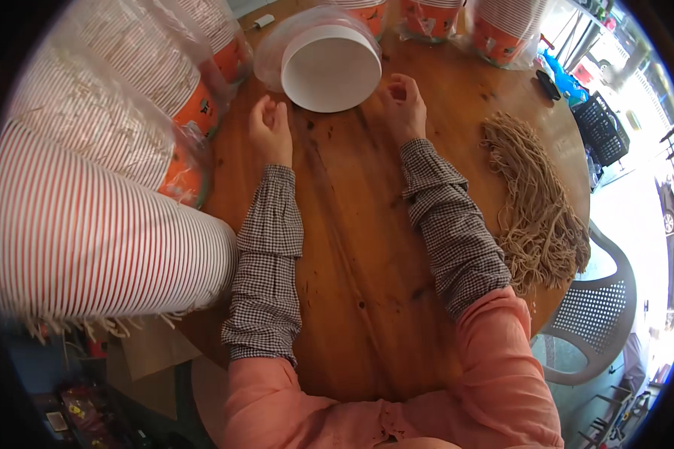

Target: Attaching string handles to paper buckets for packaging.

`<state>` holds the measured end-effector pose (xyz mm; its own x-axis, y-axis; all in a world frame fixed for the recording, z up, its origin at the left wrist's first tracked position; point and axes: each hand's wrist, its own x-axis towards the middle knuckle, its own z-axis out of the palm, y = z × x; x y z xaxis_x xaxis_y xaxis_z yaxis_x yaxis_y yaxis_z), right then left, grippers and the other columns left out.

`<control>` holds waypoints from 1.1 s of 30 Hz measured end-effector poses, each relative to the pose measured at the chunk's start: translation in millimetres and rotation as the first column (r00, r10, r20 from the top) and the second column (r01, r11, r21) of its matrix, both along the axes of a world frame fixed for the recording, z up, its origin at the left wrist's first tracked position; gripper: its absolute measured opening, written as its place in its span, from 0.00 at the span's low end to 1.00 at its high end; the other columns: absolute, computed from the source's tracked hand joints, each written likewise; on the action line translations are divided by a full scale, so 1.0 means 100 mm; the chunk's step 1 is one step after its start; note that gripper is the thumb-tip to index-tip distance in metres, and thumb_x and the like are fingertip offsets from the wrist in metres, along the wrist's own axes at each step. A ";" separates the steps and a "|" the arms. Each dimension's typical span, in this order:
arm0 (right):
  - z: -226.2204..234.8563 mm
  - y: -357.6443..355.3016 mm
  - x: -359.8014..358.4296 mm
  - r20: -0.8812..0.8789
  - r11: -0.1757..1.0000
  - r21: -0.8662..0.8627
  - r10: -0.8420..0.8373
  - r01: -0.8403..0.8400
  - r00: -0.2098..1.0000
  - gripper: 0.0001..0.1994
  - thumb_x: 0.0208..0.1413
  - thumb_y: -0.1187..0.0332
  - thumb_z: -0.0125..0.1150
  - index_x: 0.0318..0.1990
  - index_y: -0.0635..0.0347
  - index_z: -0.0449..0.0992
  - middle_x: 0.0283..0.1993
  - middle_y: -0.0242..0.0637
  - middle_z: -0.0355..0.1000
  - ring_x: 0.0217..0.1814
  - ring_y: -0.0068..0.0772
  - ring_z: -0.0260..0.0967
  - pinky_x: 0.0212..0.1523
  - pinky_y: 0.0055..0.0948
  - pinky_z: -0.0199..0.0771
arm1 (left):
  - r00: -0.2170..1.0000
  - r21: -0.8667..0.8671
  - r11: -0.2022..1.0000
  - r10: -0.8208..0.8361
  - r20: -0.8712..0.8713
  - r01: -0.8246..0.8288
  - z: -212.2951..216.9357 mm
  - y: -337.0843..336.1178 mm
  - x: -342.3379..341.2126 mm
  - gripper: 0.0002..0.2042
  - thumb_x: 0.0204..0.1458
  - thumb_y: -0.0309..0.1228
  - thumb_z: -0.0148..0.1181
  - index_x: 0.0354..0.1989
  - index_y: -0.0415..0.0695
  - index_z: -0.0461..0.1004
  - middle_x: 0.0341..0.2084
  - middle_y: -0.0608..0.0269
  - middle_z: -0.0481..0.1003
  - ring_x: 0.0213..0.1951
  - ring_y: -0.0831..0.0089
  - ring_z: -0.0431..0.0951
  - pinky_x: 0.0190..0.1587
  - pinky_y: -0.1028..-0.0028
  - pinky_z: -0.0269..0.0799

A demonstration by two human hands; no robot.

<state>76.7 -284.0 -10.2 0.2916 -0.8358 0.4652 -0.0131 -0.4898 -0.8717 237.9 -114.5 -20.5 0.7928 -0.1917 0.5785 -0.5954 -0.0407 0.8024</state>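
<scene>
A white paper tub (pixel 331 71) lies at the far middle of the round wooden table, its round mouth facing me and clear plastic film (pixel 271 56) bunched around it. My left hand (pixel 271 129) hovers just to the near left of the tub, fingers loosely curled and a gap beside the thumb. On the other side, my right hand (pixel 405 108) is near the tub's right rim, thumb and fingers bent and apart. Neither hand visibly holds anything. Checked sleeve covers run over both forearms.
Tall stacks of red-and-white paper tubs (pixel 120 224) in clear bags crowd the left; more orange tubs (pixel 430 19) stand at the back. A bundle of tan cords (pixel 535 202) lies on the right. Beyond the table (pixel 344 299) are a grey chair (pixel 591 318) and black basket (pixel 600 129).
</scene>
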 end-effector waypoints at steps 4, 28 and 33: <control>-0.02 -0.17 0.13 -0.010 0.997 0.035 0.068 -0.067 0.998 0.14 0.49 0.66 0.67 0.41 0.61 0.74 0.34 0.39 0.76 0.37 0.33 0.75 0.39 0.31 0.75 | 0.992 0.063 0.997 0.046 0.114 -0.053 0.15 -0.30 0.03 0.14 0.49 0.32 0.67 0.42 0.39 0.75 0.31 0.60 0.77 0.35 0.69 0.77 0.42 0.70 0.72; 0.10 0.36 -0.54 0.016 0.999 0.042 -0.005 0.005 1.000 0.09 0.51 0.73 0.58 0.38 0.64 0.67 0.32 0.39 0.73 0.30 0.28 0.72 0.34 0.29 0.74 | 0.923 -0.108 0.960 -0.280 -0.266 0.260 0.28 0.18 -0.98 0.14 0.57 0.32 0.54 0.44 0.33 0.67 0.39 0.56 0.73 0.41 0.66 0.74 0.46 0.71 0.69; 0.18 0.74 -1.05 0.132 0.986 0.151 0.048 -0.068 0.990 0.07 0.53 0.74 0.58 0.37 0.64 0.66 0.29 0.32 0.69 0.30 0.18 0.68 0.31 0.23 0.71 | 0.754 -0.468 0.746 -0.618 -0.221 0.475 0.27 0.60 -1.18 0.31 0.64 0.53 0.40 0.62 0.35 0.59 0.55 0.50 0.68 0.56 0.62 0.69 0.59 0.66 0.63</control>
